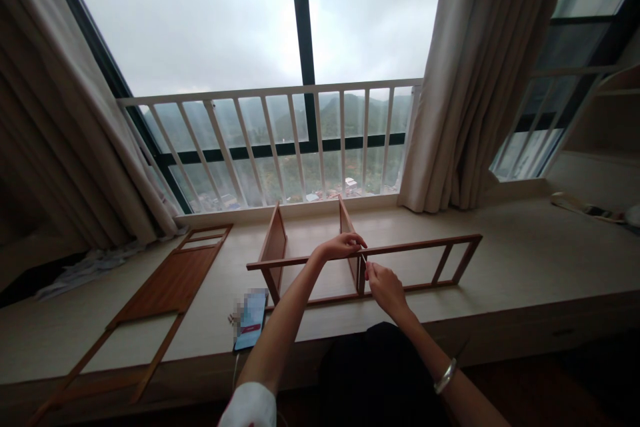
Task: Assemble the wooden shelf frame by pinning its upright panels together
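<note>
A reddish-brown wooden frame (pixel 425 243) lies on its side on the pale window ledge, with two upright panels joined to it, a left panel (pixel 274 237) and a middle panel (pixel 347 227). My left hand (pixel 344 246) is closed over the upper rail beside the middle panel, its fingers bent at the joint. Just below, my right hand (pixel 386 285) is closed in a fist around a thin, pale metal rod (pixel 364 257) that points up at the joint. The rod's exact kind is too small to make out.
A second wooden frame with a panel (pixel 165 280) lies to the left, overhanging the ledge (pixel 520 247). A phone (pixel 253 319) with a cable sits near the front edge by my left forearm. White railing (pixel 270 90) and curtains (pixel 450 93) stand behind.
</note>
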Available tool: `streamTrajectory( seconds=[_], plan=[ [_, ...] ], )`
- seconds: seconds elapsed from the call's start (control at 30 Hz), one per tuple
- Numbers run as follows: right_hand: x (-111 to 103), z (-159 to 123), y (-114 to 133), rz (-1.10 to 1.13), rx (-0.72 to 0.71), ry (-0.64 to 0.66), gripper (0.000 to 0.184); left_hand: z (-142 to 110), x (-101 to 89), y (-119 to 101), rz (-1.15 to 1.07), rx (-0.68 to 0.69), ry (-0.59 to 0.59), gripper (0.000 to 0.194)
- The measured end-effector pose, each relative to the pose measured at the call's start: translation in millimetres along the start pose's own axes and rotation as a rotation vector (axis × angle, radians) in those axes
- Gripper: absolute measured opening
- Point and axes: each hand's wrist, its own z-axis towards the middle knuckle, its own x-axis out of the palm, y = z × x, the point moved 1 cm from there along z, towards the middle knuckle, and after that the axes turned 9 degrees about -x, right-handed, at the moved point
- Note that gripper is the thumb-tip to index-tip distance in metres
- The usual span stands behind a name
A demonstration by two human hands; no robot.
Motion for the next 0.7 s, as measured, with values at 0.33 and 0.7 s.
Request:
streamTrajectory(
  seconds=[0.33, 0.7],
  plan=[
    [11, -6, 2, -0.033, 0.011, -0.036, 0.047, 6, 1.1, 7, 0.097, 0.063, -0.026, 0.026],
    [5, -13, 6, -0.108, 0.031, -0.041, 0.049, 5, 2.1, 9, 0.004, 0.058, -0.002, 0.027]
  ],
)
